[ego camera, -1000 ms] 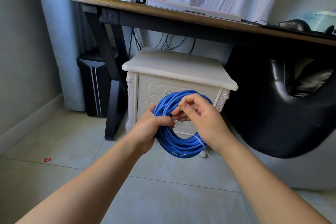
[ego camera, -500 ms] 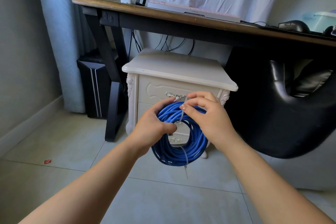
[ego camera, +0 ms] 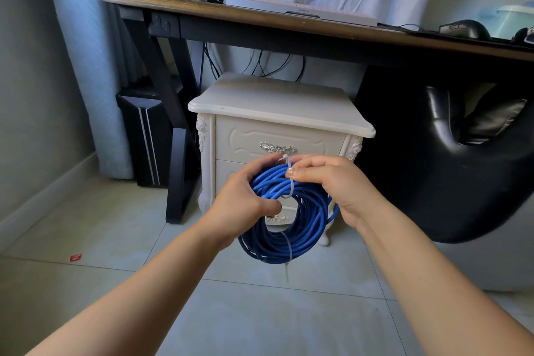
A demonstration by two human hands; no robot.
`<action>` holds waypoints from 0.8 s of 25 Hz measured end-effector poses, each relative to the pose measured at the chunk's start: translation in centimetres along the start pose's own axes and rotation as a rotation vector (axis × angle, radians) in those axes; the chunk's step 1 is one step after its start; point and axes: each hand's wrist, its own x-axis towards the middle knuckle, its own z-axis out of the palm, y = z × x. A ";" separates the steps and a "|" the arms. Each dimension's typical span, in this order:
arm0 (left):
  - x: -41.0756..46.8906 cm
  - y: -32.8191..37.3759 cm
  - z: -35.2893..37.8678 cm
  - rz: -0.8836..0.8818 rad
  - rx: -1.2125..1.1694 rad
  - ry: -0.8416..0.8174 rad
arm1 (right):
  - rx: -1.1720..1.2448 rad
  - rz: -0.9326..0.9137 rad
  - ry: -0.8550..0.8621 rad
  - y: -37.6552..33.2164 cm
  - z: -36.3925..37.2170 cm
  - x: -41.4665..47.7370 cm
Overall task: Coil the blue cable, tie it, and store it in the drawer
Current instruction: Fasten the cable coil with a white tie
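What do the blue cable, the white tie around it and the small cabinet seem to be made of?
Blue cable: probably a rubbery plastic jacket, smooth, bending in loops. White tie: likely nylon plastic, a thin translucent strip with a small square head. Small cabinet: seemingly painted wood or board, cream and satin, with carved trim; its drawer handle looks like silvery metal.

Soft, dim daylight; deep shadow under the desk (ego camera: 289,23); sharp centre, wide-angle bending at edges
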 end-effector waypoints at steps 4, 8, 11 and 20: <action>0.0 0.0 0.0 0.006 0.014 -0.010 | -0.004 0.020 -0.019 -0.2 0.0 0.0; -0.2 0.1 0.0 0.015 0.012 -0.006 | -0.012 0.022 -0.029 -0.3 0.0 0.1; -0.2 0.1 0.0 0.018 0.018 -0.006 | -0.018 0.026 -0.042 -0.3 0.0 0.2; -0.3 0.1 0.0 0.026 0.020 -0.007 | -0.029 0.031 -0.057 -0.5 0.1 0.1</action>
